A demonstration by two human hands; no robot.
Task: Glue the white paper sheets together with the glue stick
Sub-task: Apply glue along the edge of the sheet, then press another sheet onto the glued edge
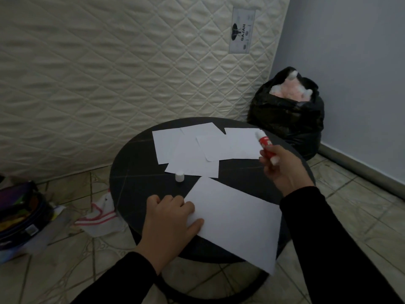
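A round black table [135, 172] carries several white paper sheets [188, 150] overlapping at its far side. One larger white sheet [236, 220] lies at the near edge and hangs over the rim. My left hand [171, 218] rests on that sheet's left edge, thumb on the paper. My right hand [285, 170] holds a red glue stick [265, 147] above the table's right side, its uncapped end pointing up and away. The white cap [179, 177] stands alone on the table near the middle.
A quilted mattress [109, 73] leans behind the table. A black bag [289, 115] with pink stuffing stands at the back right by the wall. A striped cloth [98, 218] and a dark pouch [19, 218] lie on the tiled floor at the left.
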